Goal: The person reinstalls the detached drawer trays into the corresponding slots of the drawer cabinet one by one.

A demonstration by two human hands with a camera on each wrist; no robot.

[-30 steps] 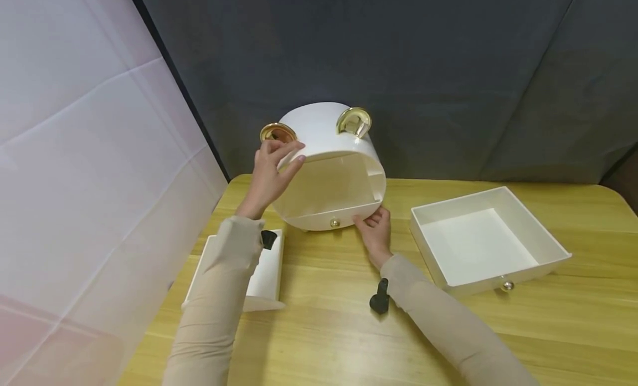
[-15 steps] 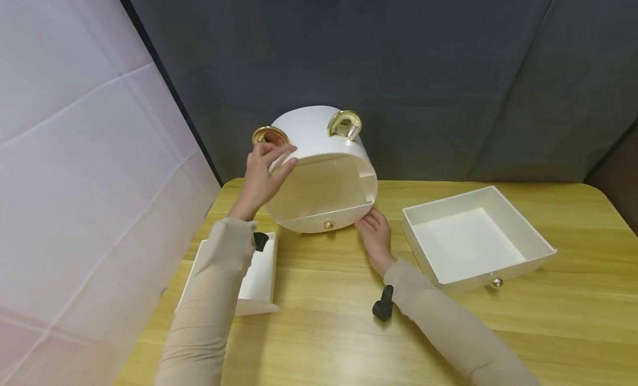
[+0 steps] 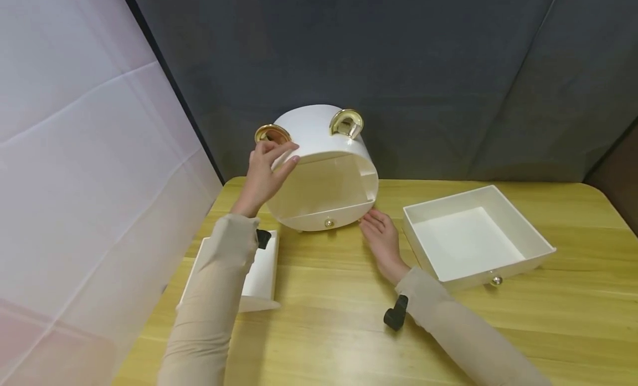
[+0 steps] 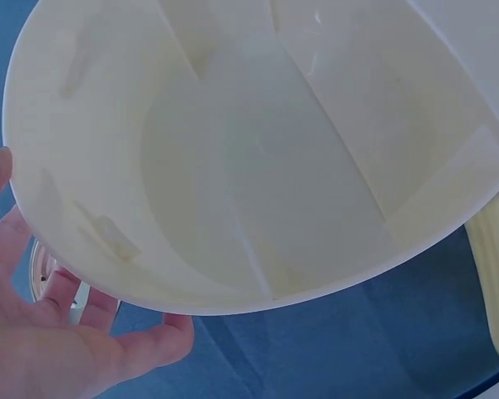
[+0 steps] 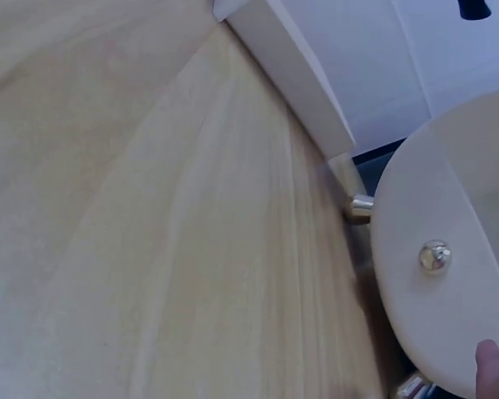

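Long beige sleeves, bare hands

Both arms are covered to the wrist by plain beige sleeves; a small black device is strapped at each wrist.

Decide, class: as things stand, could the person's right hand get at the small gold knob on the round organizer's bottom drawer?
Probably yes. The right hand lies open on the table just right of the round organizer, and the gold knob faces the person with nothing between them.

A yellow wooden table carries a round white organiser, a square drawer and a narrow drawer.
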